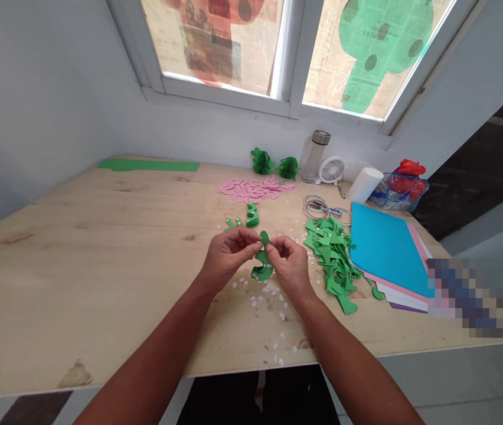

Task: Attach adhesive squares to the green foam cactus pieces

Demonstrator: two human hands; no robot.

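My left hand (232,254) and my right hand (290,264) meet over the middle of the table, both with thumb and fingers pinched on a small green paper cutout (264,237). Just beneath it lies a curved green paper piece (263,270) with white patches on it; whether the two are joined I cannot tell. Beyond my hands stands a small stack of curved green cutouts (252,215), with more green pieces (232,223) carrying white bits beside it. Small white scraps (271,289) are scattered on the wood under and in front of my hands.
Green offcuts (333,260) are heaped at right, beside blue sheets (386,248). Scissors (317,205) and rolls of tape lie behind them. Pink cutouts (255,189), green paper ornaments (262,161), a bottle (316,156), a fan (332,170) and a white roll (365,185) line the back.
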